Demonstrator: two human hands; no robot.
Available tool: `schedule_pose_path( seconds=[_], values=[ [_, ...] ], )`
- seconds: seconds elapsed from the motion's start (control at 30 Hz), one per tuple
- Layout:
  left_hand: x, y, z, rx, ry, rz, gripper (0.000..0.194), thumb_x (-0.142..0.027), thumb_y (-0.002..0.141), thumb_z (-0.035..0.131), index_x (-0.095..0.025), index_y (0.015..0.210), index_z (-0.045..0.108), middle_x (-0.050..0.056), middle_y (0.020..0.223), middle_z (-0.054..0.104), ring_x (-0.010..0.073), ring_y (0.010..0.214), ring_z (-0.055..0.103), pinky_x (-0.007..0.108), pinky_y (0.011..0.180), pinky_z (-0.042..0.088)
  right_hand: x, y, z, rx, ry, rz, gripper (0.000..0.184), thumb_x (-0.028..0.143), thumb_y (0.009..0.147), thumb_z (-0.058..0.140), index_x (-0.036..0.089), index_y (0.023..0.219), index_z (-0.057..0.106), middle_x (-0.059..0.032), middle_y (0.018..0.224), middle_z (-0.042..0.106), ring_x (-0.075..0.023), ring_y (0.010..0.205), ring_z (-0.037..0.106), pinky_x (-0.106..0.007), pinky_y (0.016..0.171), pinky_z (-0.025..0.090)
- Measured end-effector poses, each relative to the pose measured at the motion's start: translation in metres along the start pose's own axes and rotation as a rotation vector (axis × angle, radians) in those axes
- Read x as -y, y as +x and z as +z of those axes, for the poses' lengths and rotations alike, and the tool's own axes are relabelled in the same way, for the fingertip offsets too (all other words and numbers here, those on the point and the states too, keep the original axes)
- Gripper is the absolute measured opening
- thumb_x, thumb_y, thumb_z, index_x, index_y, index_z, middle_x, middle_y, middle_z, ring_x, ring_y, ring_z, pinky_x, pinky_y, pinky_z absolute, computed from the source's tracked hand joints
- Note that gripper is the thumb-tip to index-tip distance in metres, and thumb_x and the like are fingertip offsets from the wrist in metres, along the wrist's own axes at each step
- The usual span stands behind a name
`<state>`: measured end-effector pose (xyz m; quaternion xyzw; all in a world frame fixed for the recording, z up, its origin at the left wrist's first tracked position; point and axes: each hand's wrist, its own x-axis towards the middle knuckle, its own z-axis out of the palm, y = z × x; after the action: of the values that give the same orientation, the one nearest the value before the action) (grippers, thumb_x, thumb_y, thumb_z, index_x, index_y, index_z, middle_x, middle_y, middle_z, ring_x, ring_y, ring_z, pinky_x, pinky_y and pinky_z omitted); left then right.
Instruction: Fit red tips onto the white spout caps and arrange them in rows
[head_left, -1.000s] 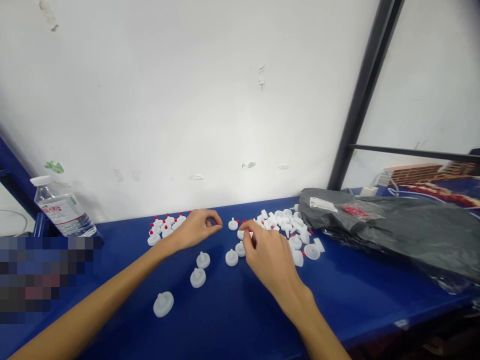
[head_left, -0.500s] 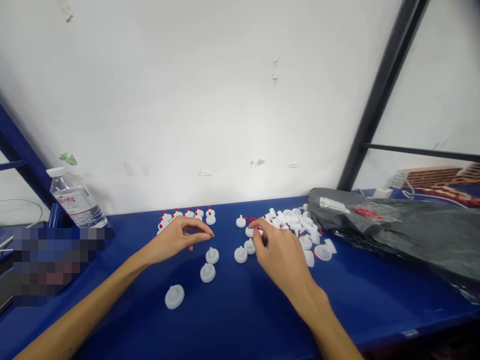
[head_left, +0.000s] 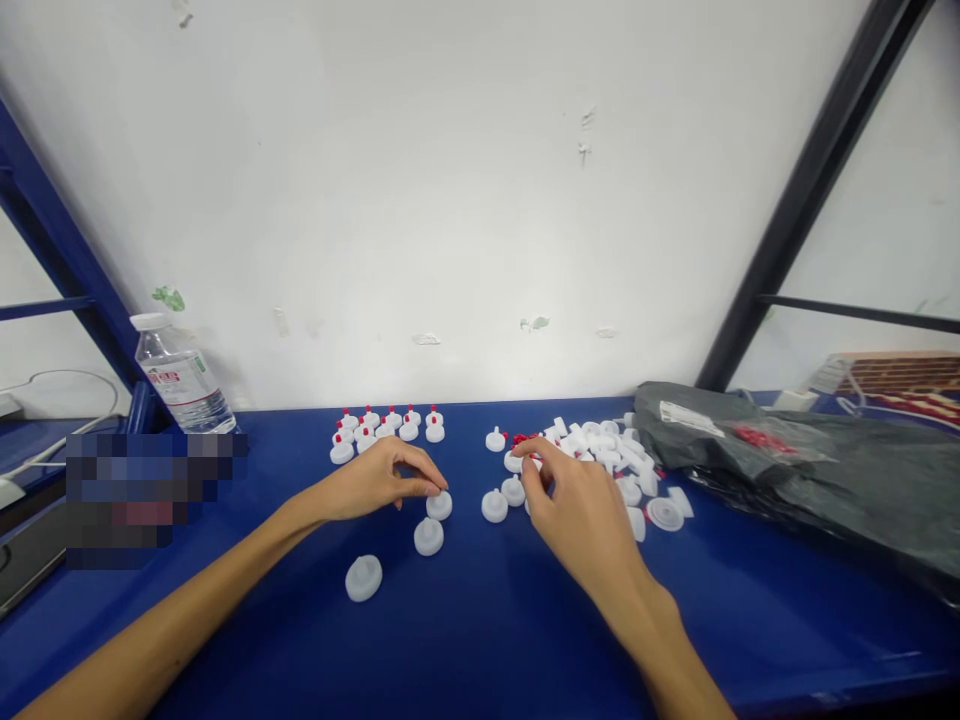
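Note:
My left hand [head_left: 397, 478] is closed in a pinch, thumb and index finger at the spout of a white nozzle cap [head_left: 439, 507] standing on the blue table. The spout tip is hidden by the fingers. Nearer me are a second white nozzle cap [head_left: 428, 538] and a third [head_left: 364, 579]. My right hand [head_left: 574, 490] has thumb and index finger drawn together beside small red tips [head_left: 523, 440]; anything between them is too small to make out. Two white nozzle caps, one a spouted cap [head_left: 494, 507], stand left of it.
Rows of white caps with red tips [head_left: 409, 430] stand at the back left. A heap of loose white caps [head_left: 600, 440] lies right of centre, beside a dark grey plastic bag [head_left: 810, 470]. A water bottle [head_left: 180, 380] stands far left. A wall [head_left: 480, 200] rises behind.
My left hand has come down onto the spout of the white nozzle cap. My right hand stays by the red tips. The view has shifted slightly.

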<state>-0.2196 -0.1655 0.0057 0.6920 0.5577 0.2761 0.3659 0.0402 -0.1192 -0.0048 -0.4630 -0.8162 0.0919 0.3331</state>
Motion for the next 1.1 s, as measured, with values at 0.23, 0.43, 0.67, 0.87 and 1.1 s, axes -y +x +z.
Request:
schedule_pose_path(
  seconds=[0.23,0.43,0.67,0.87,1.1],
  values=[
    [0.005,0.001,0.002,-0.047,0.126,0.069,0.02,-0.036,0.09,0.068,-0.022,0.095,0.081,0.004,0.094,0.076,0.0138,0.069,0.063,0.021,0.056,0.047,0.0,0.0,0.0,0.013,0.011,0.002,0.025,0.026,0.094,0.047,0.032,0.103,0.069,0.0071,0.055,0.061,-0.0153,0.047,0.05,-0.026,0.055,0.024],
    [0.02,0.004,-0.014,-0.189,0.368,0.122,0.017,-0.032,0.091,0.065,-0.025,0.094,0.08,0.001,0.096,0.078,0.0171,0.084,0.069,0.024,0.071,0.048,0.0,0.0,0.001,0.004,0.016,-0.003,0.025,0.024,0.092,0.049,0.032,0.104,0.07,0.0074,0.055,0.062,-0.0151,0.047,0.05,-0.026,0.054,0.026],
    [0.048,0.007,-0.036,-0.409,0.607,0.08,0.024,-0.034,0.091,0.058,-0.023,0.098,0.078,0.005,0.102,0.076,0.0213,0.088,0.066,0.031,0.08,0.049,-0.001,-0.001,0.001,0.007,0.021,-0.013,0.026,0.026,0.094,0.048,0.03,0.104,0.071,0.0059,0.054,0.061,-0.0151,0.045,0.05,-0.028,0.053,0.027],
    [0.042,0.004,-0.043,-0.443,0.722,-0.07,0.027,-0.033,0.09,0.054,-0.025,0.094,0.079,0.005,0.099,0.077,0.0229,0.084,0.065,0.03,0.07,0.044,0.0,-0.001,0.001,0.0,0.018,-0.026,0.028,0.024,0.093,0.048,0.029,0.103,0.073,0.0044,0.055,0.063,-0.016,0.047,0.054,-0.028,0.054,0.027],
    [0.046,0.003,-0.047,-0.495,0.742,-0.15,0.028,-0.034,0.089,0.054,-0.024,0.097,0.078,0.005,0.099,0.077,0.0241,0.085,0.067,0.029,0.067,0.042,0.0,0.0,0.002,0.012,0.004,-0.018,0.027,0.026,0.093,0.048,0.031,0.103,0.072,0.0057,0.054,0.062,-0.0152,0.046,0.051,-0.028,0.054,0.026]
  ],
)
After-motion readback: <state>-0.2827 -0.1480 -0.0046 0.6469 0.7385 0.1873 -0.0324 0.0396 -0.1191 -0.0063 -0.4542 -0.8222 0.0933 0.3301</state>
